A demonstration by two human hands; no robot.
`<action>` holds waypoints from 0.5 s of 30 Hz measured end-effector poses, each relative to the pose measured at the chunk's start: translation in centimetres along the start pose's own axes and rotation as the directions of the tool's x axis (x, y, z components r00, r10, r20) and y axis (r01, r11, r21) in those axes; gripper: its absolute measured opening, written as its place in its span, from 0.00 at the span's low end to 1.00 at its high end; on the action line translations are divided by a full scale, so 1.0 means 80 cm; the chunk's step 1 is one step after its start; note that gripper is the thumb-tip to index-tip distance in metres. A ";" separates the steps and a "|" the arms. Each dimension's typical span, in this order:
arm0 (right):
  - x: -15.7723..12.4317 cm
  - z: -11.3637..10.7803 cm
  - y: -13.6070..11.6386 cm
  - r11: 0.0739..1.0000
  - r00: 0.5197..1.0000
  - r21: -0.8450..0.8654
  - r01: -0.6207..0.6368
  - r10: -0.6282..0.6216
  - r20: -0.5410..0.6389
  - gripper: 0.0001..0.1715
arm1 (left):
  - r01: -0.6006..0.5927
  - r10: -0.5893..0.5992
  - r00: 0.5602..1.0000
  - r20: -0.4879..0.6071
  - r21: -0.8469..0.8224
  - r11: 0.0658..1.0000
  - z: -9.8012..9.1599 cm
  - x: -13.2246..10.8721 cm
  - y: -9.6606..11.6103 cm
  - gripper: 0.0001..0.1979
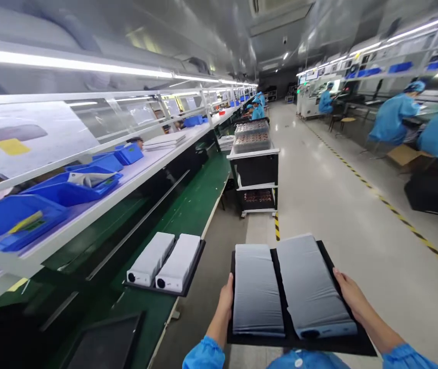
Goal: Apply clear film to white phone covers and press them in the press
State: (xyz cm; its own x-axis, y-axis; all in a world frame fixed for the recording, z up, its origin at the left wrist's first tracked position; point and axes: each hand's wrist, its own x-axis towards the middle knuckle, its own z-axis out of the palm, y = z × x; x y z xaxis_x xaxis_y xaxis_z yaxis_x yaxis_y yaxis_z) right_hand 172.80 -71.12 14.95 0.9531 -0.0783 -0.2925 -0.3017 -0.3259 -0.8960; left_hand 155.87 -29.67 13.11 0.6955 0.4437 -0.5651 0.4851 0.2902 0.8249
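A black tray (287, 328) is carried in front of me, one side edge in each hand. My left hand (225, 297) is closed round its left edge, and my right hand (352, 297) grips its right edge. Side by side on the tray lie two long boxy units, a left one (258, 289) and a right one (313, 282), both in wrinkled pale film. A dark round spot shows on the right unit's near end. To the left, a second black tray (188, 282) on the green bench bears two white boxy units (178, 264) with dark round openings.
The green bench (188, 205) runs along my left, with an empty-looking black tray (101, 343) near me. Blue bins (73, 187) line the shelf above. A trolley (255, 171) with stacked trays stands ahead. Co-workers in blue (394, 118) sit at right, beyond striped floor tape (376, 195).
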 end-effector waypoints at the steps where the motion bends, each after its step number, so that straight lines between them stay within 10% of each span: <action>1: 0.023 0.022 -0.013 1.000 1.000 0.002 0.000 0.000 0.010 0.37 | -0.004 0.004 1.000 0.004 0.003 1.000 -0.008 0.030 0.014 0.34; 15: 0.316 0.416 -0.231 0.997 0.990 0.015 0.079 -0.080 0.120 0.41 | -0.064 0.077 0.967 -0.241 0.059 0.996 -0.182 0.376 0.295 0.25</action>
State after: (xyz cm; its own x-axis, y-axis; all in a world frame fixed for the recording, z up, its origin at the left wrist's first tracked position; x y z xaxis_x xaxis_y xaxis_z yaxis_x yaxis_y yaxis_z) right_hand 201.67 -35.74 13.00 0.9641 0.0619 -0.2581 -0.2262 -0.3166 -0.9212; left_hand 180.53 2.90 15.77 0.5823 0.6561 -0.4800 0.4697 0.2104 0.8574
